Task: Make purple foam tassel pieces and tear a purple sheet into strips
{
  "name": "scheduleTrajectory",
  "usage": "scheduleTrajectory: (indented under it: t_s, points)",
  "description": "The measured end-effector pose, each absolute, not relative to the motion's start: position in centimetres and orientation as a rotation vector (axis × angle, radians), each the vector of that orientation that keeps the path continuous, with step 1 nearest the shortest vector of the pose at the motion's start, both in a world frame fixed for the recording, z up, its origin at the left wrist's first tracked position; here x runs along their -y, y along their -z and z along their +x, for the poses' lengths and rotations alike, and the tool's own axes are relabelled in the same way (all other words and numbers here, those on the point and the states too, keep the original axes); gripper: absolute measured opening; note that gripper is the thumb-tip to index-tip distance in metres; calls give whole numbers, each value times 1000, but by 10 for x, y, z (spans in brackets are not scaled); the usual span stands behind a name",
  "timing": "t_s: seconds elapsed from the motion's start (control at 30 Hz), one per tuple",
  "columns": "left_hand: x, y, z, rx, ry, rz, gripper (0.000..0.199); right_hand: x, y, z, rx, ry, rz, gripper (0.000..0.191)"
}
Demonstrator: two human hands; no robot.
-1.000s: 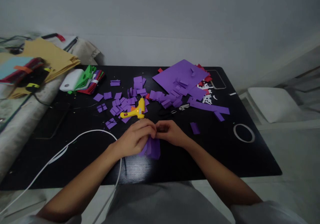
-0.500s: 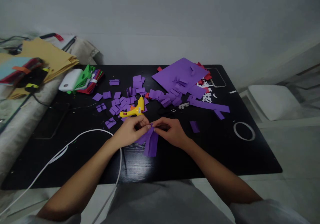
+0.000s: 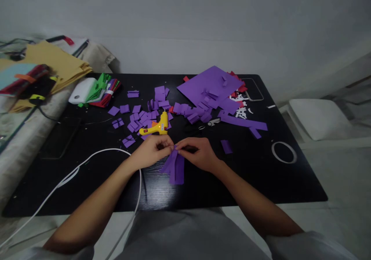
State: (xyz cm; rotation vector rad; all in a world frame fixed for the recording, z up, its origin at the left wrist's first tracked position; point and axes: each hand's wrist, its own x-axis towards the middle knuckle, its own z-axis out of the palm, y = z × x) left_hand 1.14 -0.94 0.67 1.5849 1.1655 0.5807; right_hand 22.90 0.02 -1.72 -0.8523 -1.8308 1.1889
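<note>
My left hand [image 3: 153, 150] and my right hand [image 3: 197, 151] meet near the table's middle, thumbs and fingertips pinching the top end of some purple paper strips [image 3: 176, 169]. The strips hang down toward the front edge and spread apart at the bottom. Just beyond my left hand lies a yellow glue gun [image 3: 156, 128], its nozzle pointing away. Around it are many small purple paper pieces [image 3: 143, 117], some folded. One folded purple piece [image 3: 226, 146] lies by itself to the right of my right hand.
A large purple sheet [image 3: 210, 82], scissors [image 3: 213, 122] and white scraps [image 3: 241, 113] lie at the back right. A tape ring [image 3: 284, 152] is farther right. A white cable [image 3: 101, 150] loops beside my left forearm. Colored bundles [image 3: 106, 91] are back left.
The lower ends of the held strips have shifted slightly, and the left strip now spreads farther from the others. Both hands keep their pinch. The view has moved a little.
</note>
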Motion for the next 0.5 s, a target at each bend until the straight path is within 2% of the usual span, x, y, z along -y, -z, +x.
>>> scheduleTrajectory:
  t_s: [0.23,0.5]
  points:
    - [8,-12,9,-1056,-538,1517,19,-2,15,230,1768,-1396,-912,8]
    - [8,-15,9,-1017,-546,1544,21,-3,15,230,1718,-1482,-950,11]
